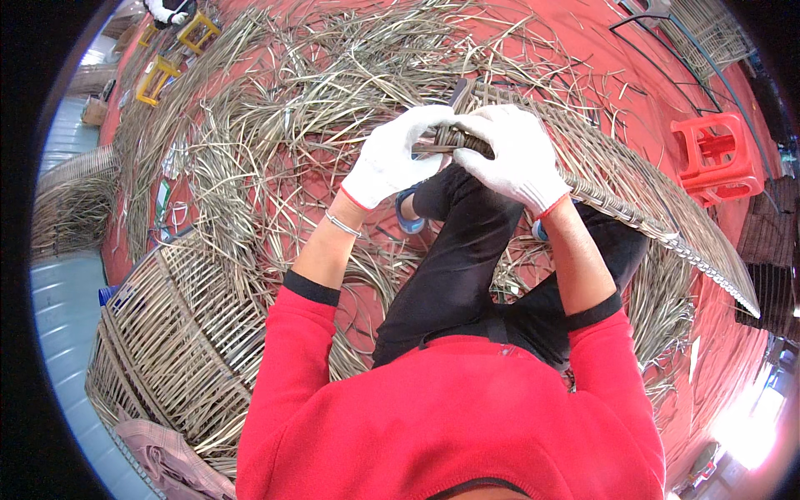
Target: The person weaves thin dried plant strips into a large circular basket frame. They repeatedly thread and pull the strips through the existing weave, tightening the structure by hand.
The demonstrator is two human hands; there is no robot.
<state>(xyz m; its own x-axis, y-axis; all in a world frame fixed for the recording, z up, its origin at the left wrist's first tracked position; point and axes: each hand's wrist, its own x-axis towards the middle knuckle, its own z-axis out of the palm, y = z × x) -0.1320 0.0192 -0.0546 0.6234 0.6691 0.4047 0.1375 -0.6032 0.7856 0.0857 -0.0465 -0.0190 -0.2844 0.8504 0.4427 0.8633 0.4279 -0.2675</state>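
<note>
My left hand, in a white knit glove with a red cuff, curls its fingers at the corner of a woven wicker panel. My right hand, gloved alike, grips the same corner, its thumb pressed on the tightly wrapped rim. Between the two hands shows a short bound section of brown wicker. From there the panel slants away to the right across my right knee, its braided edge toward me. Whether a separate loose strand is pinched in the left fingers is hidden.
Loose wicker strips are heaped over the red floor. A large woven wicker piece lies at the left, a checked cloth below it. A red plastic stool stands right; yellow stools and another person are far left.
</note>
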